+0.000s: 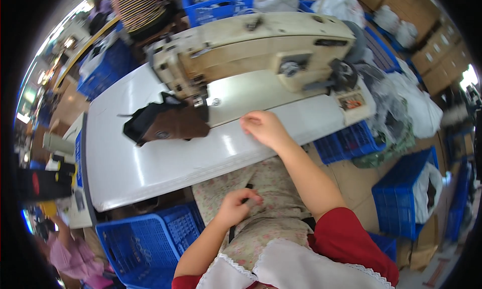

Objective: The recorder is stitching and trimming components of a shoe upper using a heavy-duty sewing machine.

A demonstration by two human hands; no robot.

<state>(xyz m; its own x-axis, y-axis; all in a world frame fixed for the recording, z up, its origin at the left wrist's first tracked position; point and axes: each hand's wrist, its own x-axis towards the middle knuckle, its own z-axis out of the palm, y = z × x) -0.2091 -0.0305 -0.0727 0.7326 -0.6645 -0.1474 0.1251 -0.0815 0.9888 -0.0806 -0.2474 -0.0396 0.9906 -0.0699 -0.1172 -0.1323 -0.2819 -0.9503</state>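
1. Head view: a cream industrial sewing machine [261, 43] stands on a white sewing table [120, 168], its needle end toward the left.
2. The brown-and-black fabric workpiece [175, 122] lies on the table at the needle end of the sewing machine, its right edge by the presser foot [201, 102]. A small round fitting shows on its brown part; neither hand touches it.
3. The right hand [261, 129] is in front of the sewing machine's bed, over the table and to the right of the workpiece. Its fingers are bent inward, with the tips near the thumb; whether they pinch anything, I cannot tell.
4. The left hand [238, 207] is farther in front of the sewing machine, beyond the table's near edge and over a floral apron [276, 186]. Its fingers are curled, and a small dark thing shows at them; whether it is gripped, I cannot tell.
5. To the sewing machine's right lie bulging plastic bags [419, 106], and a blue crate [396, 198] stands nearer the person.
6. Another blue crate [133, 239] sits in front and to the left of the sewing machine, while a third blue crate [218, 10] is behind it.
7. Far left of the sewing machine is a co-worker in a pink top [75, 256].
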